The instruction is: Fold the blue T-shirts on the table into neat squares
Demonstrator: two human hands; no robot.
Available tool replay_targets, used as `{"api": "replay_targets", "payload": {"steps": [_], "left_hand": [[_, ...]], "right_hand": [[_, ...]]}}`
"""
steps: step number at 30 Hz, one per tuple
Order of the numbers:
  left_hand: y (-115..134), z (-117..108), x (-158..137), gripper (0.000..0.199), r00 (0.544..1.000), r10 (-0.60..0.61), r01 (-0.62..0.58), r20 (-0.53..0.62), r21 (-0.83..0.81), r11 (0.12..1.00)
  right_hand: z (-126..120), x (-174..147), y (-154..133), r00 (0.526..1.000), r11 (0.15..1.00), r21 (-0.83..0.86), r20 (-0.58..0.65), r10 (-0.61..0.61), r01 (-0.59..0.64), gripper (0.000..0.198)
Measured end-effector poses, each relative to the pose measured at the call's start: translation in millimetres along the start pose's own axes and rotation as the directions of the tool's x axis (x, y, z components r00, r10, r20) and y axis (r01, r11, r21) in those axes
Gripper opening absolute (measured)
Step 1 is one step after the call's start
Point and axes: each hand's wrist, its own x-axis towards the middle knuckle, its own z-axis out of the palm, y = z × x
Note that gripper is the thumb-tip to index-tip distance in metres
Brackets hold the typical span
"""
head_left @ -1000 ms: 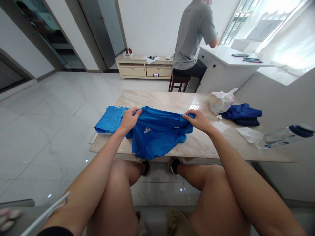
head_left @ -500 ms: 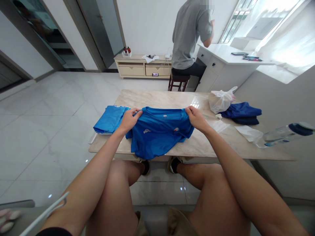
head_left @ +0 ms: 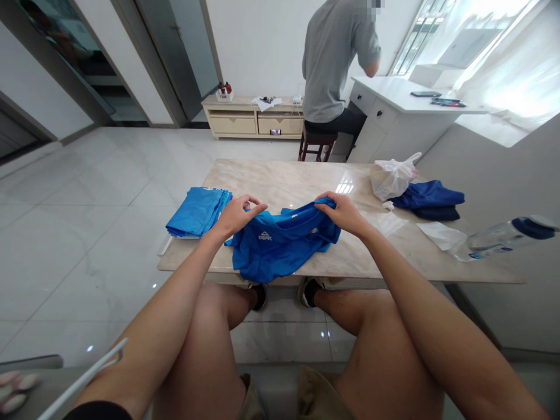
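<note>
A blue T-shirt (head_left: 280, 248) with a white PEAK logo lies bunched at the near edge of the marble-look table, its front draping over that edge. My right hand (head_left: 343, 213) pinches the shirt by the shoulder beside the collar, lifting that side slightly. At the opposite shoulder, my left hand (head_left: 240, 214) is over the cloth; a gap shows between thumb and index finger, and its lower fingers are hidden. Left of this hand sits a stack of folded blue clothes (head_left: 196, 211).
The table (head_left: 262, 175) also bears a tied white plastic bag (head_left: 394, 178), dark blue folded clothes (head_left: 431, 195), a white paper (head_left: 441, 236) and a clear bottle (head_left: 503, 239) at the right. Beyond it, a person in grey (head_left: 330, 64) sits on a stool by a white desk (head_left: 406, 96).
My hands have moved inward toward each other. The collar, stretched straight before, now sags and bunches, and my left thumb and index finger have parted.
</note>
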Motion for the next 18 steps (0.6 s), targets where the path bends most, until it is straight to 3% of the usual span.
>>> {"api": "replay_targets", "payload": {"steps": [6, 13, 18], "left_hand": [[-8.6, 9.3, 2.5, 0.048, 0.971, 0.006, -0.024, 0.241, 0.074, 0.997], [-20.1, 11.0, 5.4, 0.044, 0.986, 0.041, -0.045, 0.164, 0.018, 0.999], [-14.1, 10.9, 2.3, 0.049, 0.968, 0.035, -0.034, 0.249, -0.009, 0.999]], "right_hand": [[1.5, 1.2, -2.7, 0.994, 1.000, -0.023, -0.105, 0.002, -0.005, 0.030], [-3.3, -1.1, -1.7, 0.988, 0.999, -0.025, -0.151, 0.017, -0.021, 0.038], [-1.8, -1.9, -2.6, 0.989, 0.999, -0.021, -0.147, 0.033, -0.037, 0.038]]}}
